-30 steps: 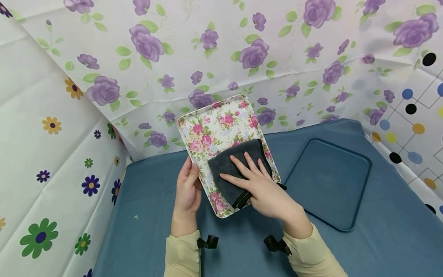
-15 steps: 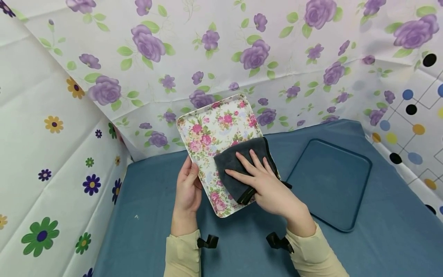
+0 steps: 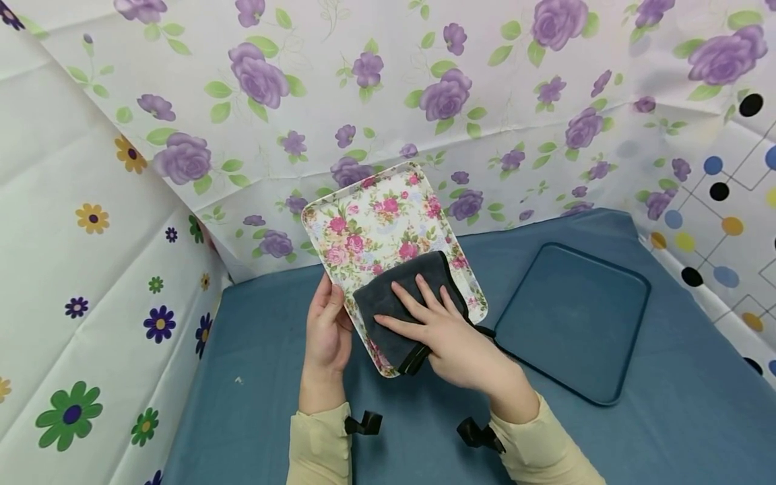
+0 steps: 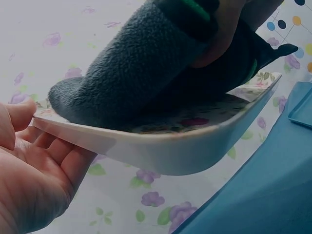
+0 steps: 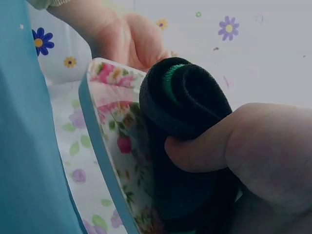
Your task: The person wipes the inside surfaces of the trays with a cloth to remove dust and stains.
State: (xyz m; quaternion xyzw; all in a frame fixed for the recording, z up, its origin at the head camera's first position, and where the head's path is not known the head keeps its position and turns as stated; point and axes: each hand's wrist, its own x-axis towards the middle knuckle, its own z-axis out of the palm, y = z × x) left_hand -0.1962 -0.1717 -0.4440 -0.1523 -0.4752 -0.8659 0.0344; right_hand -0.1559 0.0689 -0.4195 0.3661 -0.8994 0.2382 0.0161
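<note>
A white tray (image 3: pixel 388 215) with pink flowers is held up at a tilt, its rim showing in the left wrist view. Along its left edge my left hand (image 3: pixel 327 330) grips it, thumb on the rim and fingers underneath. Against the tray's lower part lies a folded dark grey cloth (image 3: pixel 388 296). Spread fingers of my right hand (image 3: pixel 448 337) press the cloth down, while the right wrist view has the thumb (image 5: pixel 200 148) against the cloth's thick fold. Those fingers are hidden in that view.
A blue tray (image 3: pixel 576 323) lies on the blue-covered table (image 3: pixel 254 404) at the right. Flower-patterned sheeting (image 3: pixel 376 87) stands behind and at the left, with dotted sheeting (image 3: pixel 733 222) at the right. Black mounts (image 3: pixel 365 423) sit at both wrists.
The cloth and my right hand shifted slightly right, then back left and down across the tray. The floral tray moved a little left, still in my left hand.
</note>
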